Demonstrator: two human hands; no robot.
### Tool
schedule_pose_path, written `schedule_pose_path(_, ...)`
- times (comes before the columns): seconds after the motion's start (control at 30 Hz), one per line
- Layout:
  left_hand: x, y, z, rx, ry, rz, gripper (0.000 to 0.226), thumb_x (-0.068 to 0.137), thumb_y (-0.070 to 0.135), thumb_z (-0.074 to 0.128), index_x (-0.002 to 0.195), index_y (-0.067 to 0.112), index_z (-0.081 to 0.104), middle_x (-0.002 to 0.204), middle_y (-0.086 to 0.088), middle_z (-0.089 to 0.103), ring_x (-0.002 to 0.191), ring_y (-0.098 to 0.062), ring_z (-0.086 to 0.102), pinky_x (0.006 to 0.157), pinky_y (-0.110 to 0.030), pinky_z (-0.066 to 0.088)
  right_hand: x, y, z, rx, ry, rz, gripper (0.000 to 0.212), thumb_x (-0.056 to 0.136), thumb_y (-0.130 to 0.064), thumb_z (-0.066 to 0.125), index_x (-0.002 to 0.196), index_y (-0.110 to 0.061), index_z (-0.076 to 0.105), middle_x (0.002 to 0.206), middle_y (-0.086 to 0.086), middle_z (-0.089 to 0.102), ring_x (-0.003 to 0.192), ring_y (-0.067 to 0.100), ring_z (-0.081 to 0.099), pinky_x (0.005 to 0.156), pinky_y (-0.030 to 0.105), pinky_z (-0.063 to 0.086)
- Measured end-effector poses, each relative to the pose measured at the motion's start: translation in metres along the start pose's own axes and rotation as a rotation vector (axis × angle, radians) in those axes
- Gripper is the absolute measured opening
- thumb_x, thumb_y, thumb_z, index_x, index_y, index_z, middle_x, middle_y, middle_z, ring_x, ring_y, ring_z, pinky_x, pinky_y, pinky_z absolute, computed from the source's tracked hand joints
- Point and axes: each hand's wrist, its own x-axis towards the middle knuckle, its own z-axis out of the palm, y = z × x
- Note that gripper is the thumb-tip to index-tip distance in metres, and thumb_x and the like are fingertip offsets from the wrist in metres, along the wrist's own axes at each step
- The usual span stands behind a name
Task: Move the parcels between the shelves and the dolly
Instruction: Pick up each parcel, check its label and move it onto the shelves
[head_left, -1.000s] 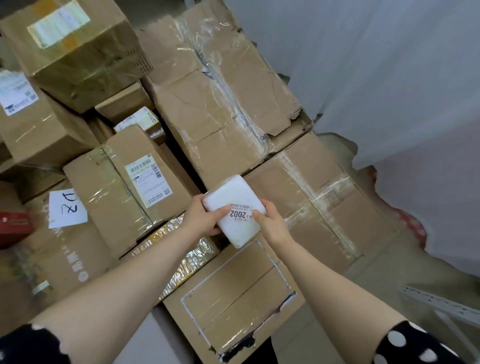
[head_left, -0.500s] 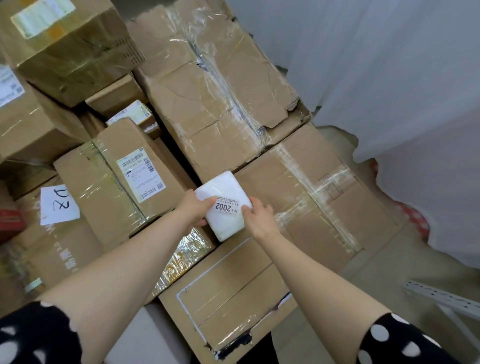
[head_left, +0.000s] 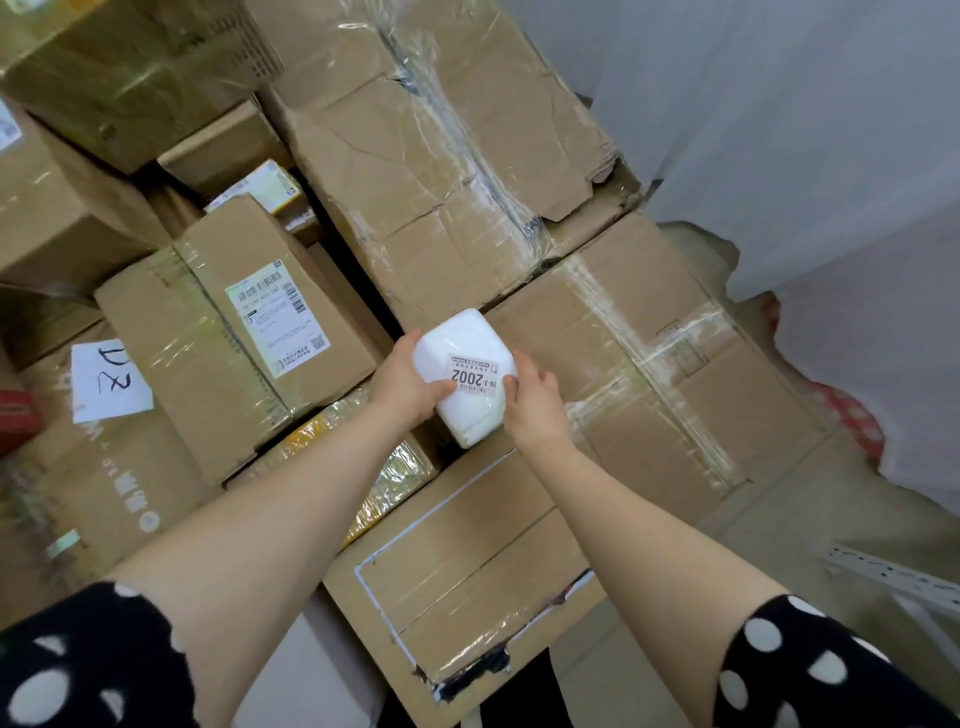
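Looking down through the head camera, I see both bare arms reach forward over a packed heap of brown cardboard boxes. The left hand (head_left: 405, 382) and the right hand (head_left: 535, 410) each clasp one side of a small white parcel (head_left: 467, 343), fingers curled round its edges, with its printed sticker (head_left: 475, 376) reading 2002 facing up. The parcel sits in the middle of the scene, over the spot where several boxes meet; I cannot tell whether its underside touches them. Just left of it lies a tilted carton (head_left: 197, 374) bearing a shipping label (head_left: 278, 317), and farther left a white paper note (head_left: 109, 382) with handwriting is stuck on another box. Under the left forearm a yellow parcel in shiny wrap (head_left: 374, 478) shows between cartons. To the right is a box crossed with clear tape (head_left: 675, 395), and beyond it, farther away, a large crumpled box (head_left: 441, 171) with torn flaps. Nearest me is a box outlined in white tape (head_left: 467, 566). A pale curtain (head_left: 805, 130) hangs along the right side, with a red checked cloth (head_left: 852, 415) at its foot, a beige floor (head_left: 831, 509) and a white perforated metal rail (head_left: 893, 577) near right. Black sleeves with white dots (head_left: 78, 670) frame the near edge.
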Motion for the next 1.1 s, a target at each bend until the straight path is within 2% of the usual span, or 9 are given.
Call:
schedule_pose_path(0.13, 0.003, 0.002, 0.002, 0.035, -0.034, 0.017, 0.093, 0.082, 0.010, 0.073, 0.152, 0.028, 0.015, 0.141, -0.009, 0.046, 0.124, -0.033, 0.049, 0.098, -0.050, 0.047, 0.003, 0.000, 0.002, -0.020, 0.016, 0.005, 0.044, 0.102, -0.024, 0.029, 0.146, -0.021, 0.028, 0.131, 0.017, 0.039, 0.121, 0.035, 0.042, 0.096, 0.040, 0.038)
schedule_pose_path(0.27, -0.001, 0.006, 0.004, 0.073, -0.039, 0.022, 0.093, 0.087, 0.010, 0.066, 0.153, 0.031, 0.004, 0.140, -0.008, 0.047, 0.123, -0.034, 0.050, 0.098, -0.049, 0.047, 0.003, 0.000, 0.002, -0.031, 0.010, 0.001, 0.045, 0.102, -0.025, 0.030, 0.146, -0.018, 0.027, 0.132, 0.019, 0.040, 0.123, 0.035, 0.039, 0.098, 0.041, 0.039)
schedule_pose_path(0.33, -0.003, 0.007, 0.005, 0.083, -0.028, 0.033, 0.090, 0.088, 0.010, 0.065, 0.153, 0.030, 0.006, 0.141, -0.007, 0.046, 0.124, -0.033, 0.049, 0.097, -0.048, 0.048, 0.001, -0.001, 0.002, -0.012, 0.028, -0.004, 0.044, 0.101, -0.024, 0.032, 0.144, -0.015, 0.030, 0.132, 0.019, 0.042, 0.123, 0.033, 0.039, 0.097, 0.041, 0.039)
schedule_pose_path(0.5, -0.006, 0.005, 0.001, 0.003, -0.031, 0.050, 0.080, 0.087, 0.003, 0.064, 0.150, 0.027, 0.022, 0.140, -0.007, 0.046, 0.124, -0.030, 0.049, 0.096, -0.050, 0.049, -0.008, 0.000, 0.005, -0.044, 0.097, -0.035, 0.040, 0.100, -0.020, 0.034, 0.139, -0.014, 0.037, 0.128, 0.014, 0.048, 0.121, 0.029, 0.041, 0.084, 0.036, 0.038)
schedule_pose_path(0.6, -0.006, -0.003, -0.007, -0.065, -0.061, 0.026, 0.079, 0.088, -0.001, 0.061, 0.150, 0.029, 0.022, 0.136, -0.005, 0.047, 0.120, -0.030, 0.051, 0.089, -0.052, 0.053, -0.014, -0.002, 0.013, -0.070, 0.109, -0.056, 0.041, 0.101, -0.022, 0.036, 0.141, -0.014, 0.036, 0.132, 0.012, 0.045, 0.123, 0.029, 0.038, 0.089, 0.037, 0.037)
schedule_pose_path(0.73, -0.006, -0.008, -0.008, -0.121, -0.085, 0.020, 0.081, 0.090, -0.001, 0.058, 0.151, 0.031, 0.017, 0.140, -0.001, 0.044, 0.121, -0.027, 0.050, 0.090, -0.049, 0.052, -0.012, -0.005, 0.015, -0.075, 0.090, -0.063, 0.042, 0.101, -0.023, 0.038, 0.141, -0.012, 0.033, 0.135, 0.014, 0.041, 0.124, 0.031, 0.036, 0.093, 0.036, 0.034)
schedule_pose_path(0.9, -0.008, -0.001, -0.005, -0.069, -0.076, 0.038, 0.085, 0.089, 0.003, 0.061, 0.152, 0.031, 0.011, 0.144, -0.005, 0.042, 0.126, -0.027, 0.047, 0.101, -0.048, 0.045, -0.007, -0.001, 0.010, -0.064, 0.064, -0.048, 0.043, 0.101, -0.025, 0.036, 0.143, -0.016, 0.030, 0.139, 0.011, 0.040, 0.126, 0.029, 0.035, 0.093, 0.039, 0.036)
schedule_pose_path(1.1, -0.020, 0.006, -0.011, 0.016, -0.078, 0.059, 0.086, 0.091, 0.005, 0.059, 0.152, 0.033, 0.007, 0.146, -0.004, 0.040, 0.126, -0.026, 0.047, 0.104, -0.046, 0.043, -0.014, -0.006, 0.004, -0.075, 0.033, -0.063, 0.058, 0.101, -0.030, 0.037, 0.152, -0.019, 0.011, 0.151, 0.010, 0.029, 0.138, 0.029, 0.025, 0.105, 0.043, 0.030)
